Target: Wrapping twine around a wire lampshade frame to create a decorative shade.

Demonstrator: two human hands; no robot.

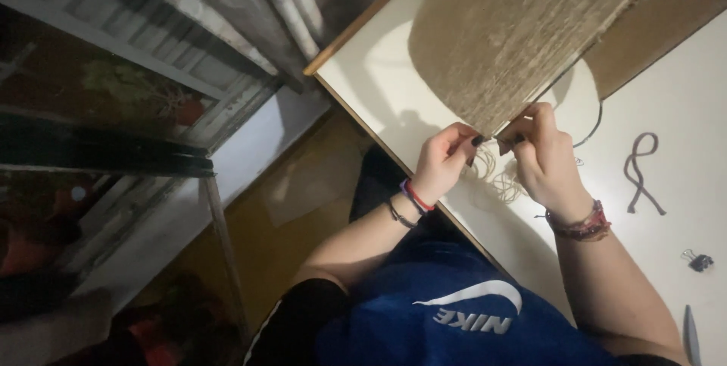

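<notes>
A panel of tightly wound tan twine on a wire frame (515,29) rises tilted above a white table (394,86). My left hand (443,160) pinches loose thin strands of the twine (503,180) at the panel's lower corner. My right hand (547,160) grips the same corner from the other side, fingers closed on the strands and the frame wire. Loops of the loose twine hang between the two hands over the table edge. Both wrists wear bracelets.
A short piece of dark cord (640,173) lies on the table to the right. A black binder clip (698,261) and a metal blade tip (691,332) sit near the right edge. A window with metal bars (136,63) is at the left.
</notes>
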